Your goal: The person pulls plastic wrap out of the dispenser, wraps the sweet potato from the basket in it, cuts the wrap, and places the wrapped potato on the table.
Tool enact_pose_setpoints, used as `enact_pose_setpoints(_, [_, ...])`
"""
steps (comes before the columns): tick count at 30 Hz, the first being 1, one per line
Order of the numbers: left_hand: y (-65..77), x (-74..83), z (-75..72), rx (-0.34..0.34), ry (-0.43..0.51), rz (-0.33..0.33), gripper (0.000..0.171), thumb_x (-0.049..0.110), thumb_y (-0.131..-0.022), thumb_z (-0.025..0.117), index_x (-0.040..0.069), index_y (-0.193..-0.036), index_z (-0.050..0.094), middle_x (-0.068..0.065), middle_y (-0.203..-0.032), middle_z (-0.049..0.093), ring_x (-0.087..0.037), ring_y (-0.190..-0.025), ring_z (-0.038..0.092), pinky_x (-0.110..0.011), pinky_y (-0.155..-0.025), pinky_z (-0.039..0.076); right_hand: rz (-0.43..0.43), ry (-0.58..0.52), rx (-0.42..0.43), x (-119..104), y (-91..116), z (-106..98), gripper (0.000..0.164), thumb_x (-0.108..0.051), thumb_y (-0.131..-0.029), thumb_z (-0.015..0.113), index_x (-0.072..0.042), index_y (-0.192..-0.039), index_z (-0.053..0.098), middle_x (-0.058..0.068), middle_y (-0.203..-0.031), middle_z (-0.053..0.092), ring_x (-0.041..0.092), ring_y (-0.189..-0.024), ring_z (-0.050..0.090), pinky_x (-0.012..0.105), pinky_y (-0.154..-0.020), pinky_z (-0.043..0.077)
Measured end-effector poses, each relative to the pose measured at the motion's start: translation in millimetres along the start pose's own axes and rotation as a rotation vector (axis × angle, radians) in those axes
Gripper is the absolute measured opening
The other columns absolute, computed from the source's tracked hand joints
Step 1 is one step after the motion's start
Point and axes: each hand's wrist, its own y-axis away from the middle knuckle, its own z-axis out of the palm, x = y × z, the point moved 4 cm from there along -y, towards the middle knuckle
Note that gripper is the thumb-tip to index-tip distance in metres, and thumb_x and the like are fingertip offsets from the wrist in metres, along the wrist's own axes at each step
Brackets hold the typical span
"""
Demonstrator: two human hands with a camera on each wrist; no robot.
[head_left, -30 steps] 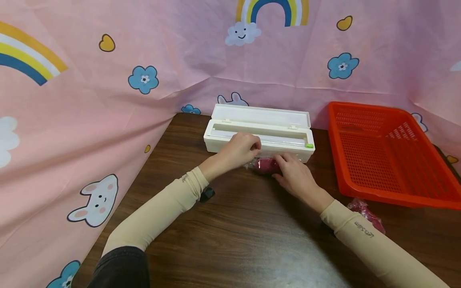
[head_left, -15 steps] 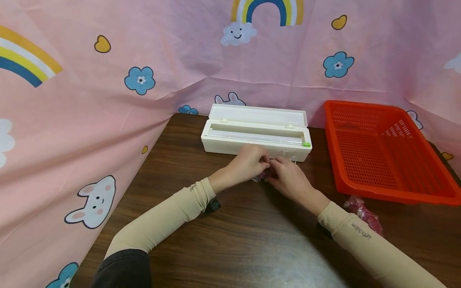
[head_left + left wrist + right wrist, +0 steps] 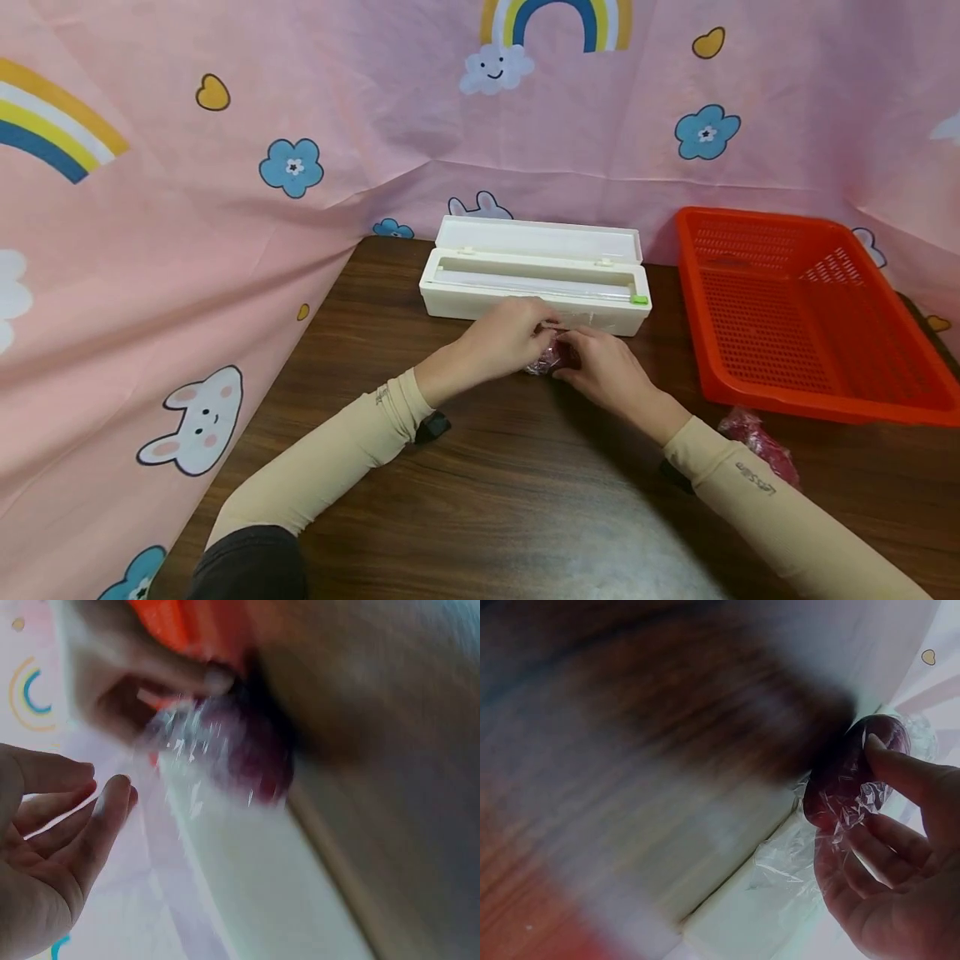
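A dark red, oblong thing (image 3: 840, 780) wrapped in clear, wrinkled cling film (image 3: 787, 859) is just in front of the white film box, partly hidden by the hands. My right hand (image 3: 611, 371) grips it from the right; the right wrist view shows the thumb on one side and the fingers on the other. To its left, my left hand (image 3: 510, 337) has thumb and fingertips drawn together at the gathered film, seemingly pinching it. In the left wrist view the left hand (image 3: 52, 855) is beside the shiny film end, and the clear film is hard to make out at the fingertips.
The white cling film box (image 3: 536, 312) stands at the back with its lid raised and a roll (image 3: 532, 283) inside. A red plastic basket (image 3: 817, 404) is at the right. Near its front edge lies another wrapped dark red thing (image 3: 765, 450), close to the right forearm.
My left hand has come down and right, close beside the right hand at the wrapped thing. The right hand keeps its grip, slightly farther left. Over the last half second little moves.
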Motion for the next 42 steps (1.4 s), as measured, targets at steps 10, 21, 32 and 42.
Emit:
enact_pose_setpoints(10, [20.3,-53.9,-14.3,-0.153,0.06,0.002,0.032,0.005,-0.087,0.077,0.006,-0.12,0.074,-0.008,-0.115,0.075,-0.021,-0.105,0.069,-0.037,-0.093,0.055,0.012,0.013,-0.03,2.5,3.1,-2.6,0.044,-0.017,-0.078,0.088,-0.003,-0.117,0.071,0.011,-0.109,0.074,0.027,-0.097,0.071,0.047,-0.084,0.057])
enact_pose_setpoints(21, [19.0,-82.3,28.9,-0.263,0.385,-0.068,0.025,0.028,-0.089,0.081,0.019,-0.112,0.08,0.004,-0.111,0.077,-0.009,-0.094,0.066,-0.025,-0.08,0.054,-0.011,0.002,-0.059,-0.3,7.6,-1.9,0.044,-0.022,-0.081,0.087,-0.006,-0.12,0.071,0.009,-0.113,0.075,0.026,-0.101,0.071,0.047,-0.087,0.057])
enact_pose_setpoints(32, [13.4,-66.8,40.9,-0.201,0.248,-0.024,0.046,0.033,-0.078,0.089,0.016,-0.118,0.074,0.002,-0.112,0.076,-0.01,-0.101,0.067,-0.029,-0.09,0.055,-0.018,0.019,-0.046,-2.1,10.4,-0.6,0.047,-0.024,-0.083,0.086,-0.006,-0.124,0.071,0.008,-0.115,0.075,0.026,-0.105,0.071,0.046,-0.088,0.057])
enact_pose_setpoints(42, [14.2,-64.0,41.9,-0.215,0.22,-0.021,0.048,0.032,-0.078,0.09,0.017,-0.119,0.069,-0.001,-0.113,0.076,-0.012,-0.108,0.069,-0.033,-0.096,0.054,0.019,-0.05,-0.102,0.7,17.0,-4.7,0.049,-0.011,-0.082,0.073,-0.007,-0.13,0.066,0.009,-0.119,0.071,0.023,-0.102,0.068,0.045,-0.083,0.057])
